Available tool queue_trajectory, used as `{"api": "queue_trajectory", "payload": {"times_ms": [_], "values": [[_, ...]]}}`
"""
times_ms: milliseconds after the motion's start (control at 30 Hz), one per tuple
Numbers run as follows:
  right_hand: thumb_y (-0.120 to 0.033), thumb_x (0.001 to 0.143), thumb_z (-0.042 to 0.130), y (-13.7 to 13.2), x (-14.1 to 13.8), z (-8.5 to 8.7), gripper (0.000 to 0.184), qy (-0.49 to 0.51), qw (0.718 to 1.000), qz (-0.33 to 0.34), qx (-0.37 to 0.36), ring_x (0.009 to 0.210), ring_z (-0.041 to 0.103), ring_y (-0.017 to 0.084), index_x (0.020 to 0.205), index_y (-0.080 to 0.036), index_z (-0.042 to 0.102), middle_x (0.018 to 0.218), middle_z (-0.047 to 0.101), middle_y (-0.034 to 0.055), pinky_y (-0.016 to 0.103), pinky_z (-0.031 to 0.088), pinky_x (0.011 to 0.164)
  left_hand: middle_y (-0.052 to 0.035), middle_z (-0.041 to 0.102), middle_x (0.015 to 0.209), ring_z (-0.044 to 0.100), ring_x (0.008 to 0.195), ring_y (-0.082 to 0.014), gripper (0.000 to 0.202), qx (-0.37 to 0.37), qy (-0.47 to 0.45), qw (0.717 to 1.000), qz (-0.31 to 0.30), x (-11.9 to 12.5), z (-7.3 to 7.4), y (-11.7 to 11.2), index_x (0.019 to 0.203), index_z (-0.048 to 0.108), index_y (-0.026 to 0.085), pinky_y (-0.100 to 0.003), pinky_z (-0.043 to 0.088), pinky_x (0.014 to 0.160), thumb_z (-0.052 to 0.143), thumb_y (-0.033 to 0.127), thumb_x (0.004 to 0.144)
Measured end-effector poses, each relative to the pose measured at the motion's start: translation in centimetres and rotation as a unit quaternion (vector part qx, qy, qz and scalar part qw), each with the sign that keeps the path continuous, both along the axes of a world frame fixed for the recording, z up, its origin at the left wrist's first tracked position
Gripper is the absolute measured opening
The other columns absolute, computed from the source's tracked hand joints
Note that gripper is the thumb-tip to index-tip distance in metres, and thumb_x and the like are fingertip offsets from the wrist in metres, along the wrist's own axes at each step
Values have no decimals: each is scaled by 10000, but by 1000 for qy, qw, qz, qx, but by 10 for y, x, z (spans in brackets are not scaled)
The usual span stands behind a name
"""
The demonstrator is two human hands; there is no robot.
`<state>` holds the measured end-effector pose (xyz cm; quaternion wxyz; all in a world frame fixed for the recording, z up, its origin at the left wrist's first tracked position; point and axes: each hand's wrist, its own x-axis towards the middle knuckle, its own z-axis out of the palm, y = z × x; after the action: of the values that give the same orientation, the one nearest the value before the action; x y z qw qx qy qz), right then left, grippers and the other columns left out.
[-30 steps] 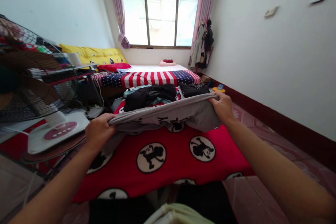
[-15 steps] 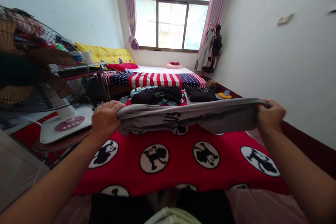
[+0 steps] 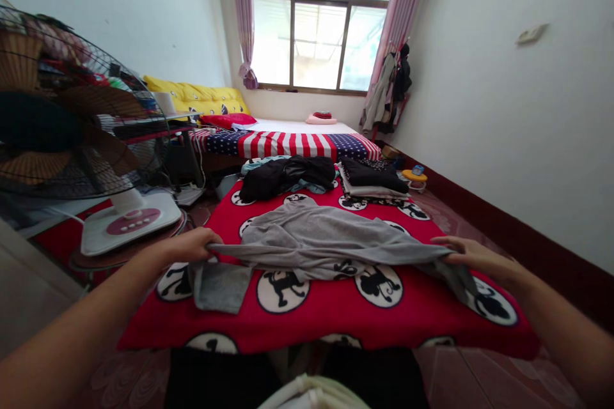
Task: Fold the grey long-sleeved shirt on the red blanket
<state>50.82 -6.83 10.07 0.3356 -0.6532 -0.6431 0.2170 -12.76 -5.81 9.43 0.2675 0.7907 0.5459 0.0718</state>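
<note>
A grey long-sleeved top (image 3: 316,233) with dark lettering lies loosely spread on the red cloth (image 3: 330,316) with monkey prints in front of me. My left hand (image 3: 194,246) is closed on one sleeve at the left, and the sleeve's end hangs down from it onto the cloth. On the right, my right hand (image 3: 480,257) pinches the other sleeve, its fingers fairly straight and the thumb underneath. The fabric between both hands is drawn out in a long fold. Part of the lettering is hidden in the creases.
Beyond the top lie a heap of dark clothes (image 3: 292,176) and a folded stack of clothes (image 3: 371,179). A fan (image 3: 129,217) stands on a stool at the left. Farther back is a bed (image 3: 288,145) below the window. A yellow stool (image 3: 414,176) stands near the right wall.
The grey top has come down from a stretched, raised position onto the red cloth. Both hands have lowered with it, and the sleeves now extend to either side.
</note>
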Motion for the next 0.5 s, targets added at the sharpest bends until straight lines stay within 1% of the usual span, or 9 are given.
{"api": "queue_trajectory", "payload": {"times_ms": [33, 67, 100, 133, 200, 267, 367, 433, 500], "values": [[-233, 557, 717, -1, -7, 4, 308, 61, 996, 56, -45, 943, 674, 340, 862, -246, 762, 991, 725, 176, 383, 523, 748, -37, 748, 819, 677, 805, -263, 268, -39, -12, 999, -8, -2, 3, 1, 829, 755, 226, -328, 532, 737, 649, 305, 595], [-205, 548, 727, 1, -13, 7, 388, 130, 986, 82, -72, 1016, 652, 340, 933, -240, 755, 1082, 702, 184, 375, 514, 793, -43, 753, 918, 682, 869, -267, 365, -59, -36, 998, -7, -2, 8, 2, 939, 749, 233, -320, 536, 751, 682, 353, 602], [-188, 544, 732, 6, -21, 11, 449, 190, 975, 84, -76, 1062, 633, 332, 991, -234, 741, 1148, 679, 185, 367, 503, 824, -49, 742, 1027, 675, 943, -265, 463, -60, -70, 996, 5, 1, 13, 5, 1048, 724, 243, -306, 537, 770, 701, 409, 616], [-193, 554, 729, 14, -28, 12, 471, 226, 970, 70, -56, 1079, 627, 316, 1024, -231, 727, 1180, 666, 176, 357, 498, 836, -56, 718, 1116, 661, 1007, -259, 533, -45, -107, 993, 27, 6, 16, 9, 1129, 691, 250, -289, 535, 783, 699, 468, 643], [-238, 602, 707, 34, -47, 13, 414, 249, 968, 18, 2, 1060, 637, 276, 1015, -212, 708, 1178, 669, 153, 335, 501, 828, -84, 686, 1188, 643, 1057, -249, 587, 2, -165, 983, 85, 24, 17, 21, 1200, 650, 224, -266, 536, 768, 638, 556, 715], [-283, 676, 655, 58, -72, 7, 302, 221, 974, -32, 28, 987, 665, 238, 957, -177, 693, 1109, 693, 138, 311, 517, 774, -126, 692, 1147, 662, 992, -251, 638, 40, -176, 974, 138, 48, 8, 38, 1247, 609, 156, -268, 537, 700, 589, 569, 761], [-256, 738, 605, 89, -112, -11, 228, 166, 986, -33, -2, 808, 701, 208, 912, -129, 679, 924, 724, 132, 281, 531, 663, -143, 714, 992, 675, 778, -235, 685, 91, -96, 972, 195, 83, -16, 66, 1293, 551, 57, -275, 499, 606, 647, 433, 729], [-207, 710, 638, 106, -136, -27, 240, 133, 991, -22, -15, 733, 703, 217, 921, -103, 685, 872, 725, 131, 301, 541, 645, -114, 714, 868, 649, 739, -228, 598, 124, -55, 970, 203, 101, -30, 79, 1207, 616, 32, -276, 471, 614, 679, 293, 673], [-154, 673, 659, 118, -154, -41, 320, 94, 995, -19, -10, 809, 704, 241, 988, -102, 686, 976, 720, 135, 342, 553, 726, -59, 693, 751, 625, 733, -214, 446, 140, -48, 971, 186, 115, -35, 85, 1073, 699, 69, -267, 447, 628, 646, 173, 642]]}}
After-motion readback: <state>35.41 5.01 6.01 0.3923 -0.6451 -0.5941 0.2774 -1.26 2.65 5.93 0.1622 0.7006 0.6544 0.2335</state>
